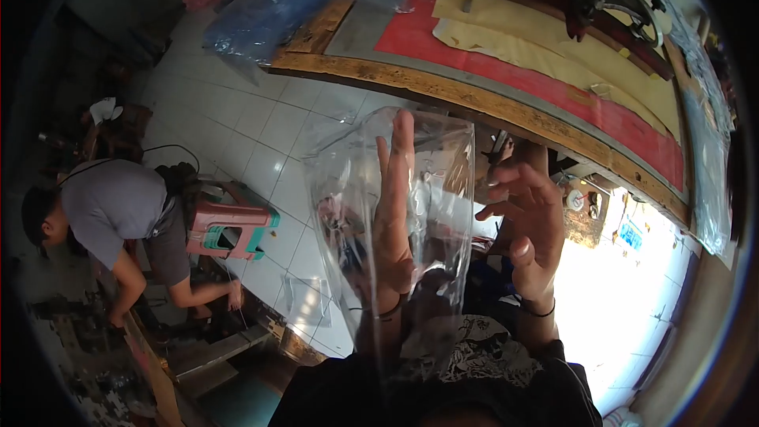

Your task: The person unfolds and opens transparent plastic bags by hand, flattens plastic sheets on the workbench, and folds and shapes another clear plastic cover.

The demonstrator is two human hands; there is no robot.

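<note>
1. Clear plastic bag (pixel 437 202): upright before the wearer's dark shirt (pixel 482 352), mouth end not clear to me, tiled floor (pixel 265 138) showing through it.
2. Left hand (pixel 393 225): seen edge-on within the bag's outline, film around it. Fingers long and straight, pointing toward the table, one digit standing a little apart. Unclenched; I cannot tell whether they pinch any film.
3. Right hand (pixel 534 225): just beside the bag's right edge. Fingers spread and partly bent, thumb apart, nothing visible in the grasp. Whether the fingertips touch the film, I cannot tell.
4. Wooden-edged table (pixel 474 100) beyond both hands: red sheet (pixel 510 75) laid on it, yellowish sheets (pixel 545 43) over the red, dark machine (pixel 589 4) with a wheel at the far side.
5. Bluish plastic film (pixel 265 20) heaped at the table's left corner, draping over the edge.
6. Co-worker (pixel 118 202), well to the left, bent forward, arms reaching down. Pink-and-green plastic stool (pixel 225 225) just beside.
7. Clear sheet (pixel 307 302) flat on the tiles, between stool and wearer.
</note>
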